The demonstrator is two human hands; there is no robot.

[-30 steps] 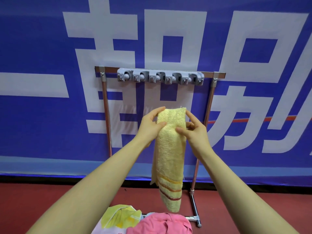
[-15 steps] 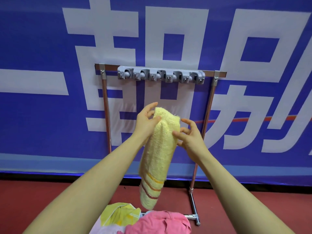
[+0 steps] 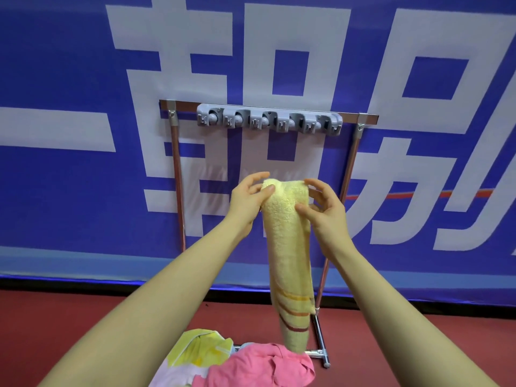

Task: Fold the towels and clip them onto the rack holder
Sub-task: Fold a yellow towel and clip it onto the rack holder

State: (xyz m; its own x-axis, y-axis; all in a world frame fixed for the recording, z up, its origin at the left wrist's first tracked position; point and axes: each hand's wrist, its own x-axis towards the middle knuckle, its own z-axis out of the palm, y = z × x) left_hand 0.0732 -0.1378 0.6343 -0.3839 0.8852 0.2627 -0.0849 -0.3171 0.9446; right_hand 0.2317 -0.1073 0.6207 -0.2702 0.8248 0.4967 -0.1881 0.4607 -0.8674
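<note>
Both hands (image 3: 287, 203) pinch the yellow towel's (image 3: 289, 247) folded top.

The yellow towel (image 3: 287, 247) I hold is looped terry cloth, rough and matt, with woven orange and brown stripes near its lower end. The rack (image 3: 350, 174) has smooth, shiny metal tubes, coppery on the uprights and chrome at the foot. Its clip holder (image 3: 269, 122) is matt grey plastic. The pink cloth (image 3: 259, 367) on the floor (image 3: 69, 331) looks soft and creased. The floor itself is matt red. The blue banner (image 3: 69, 65) behind has a slight sheen.
</note>
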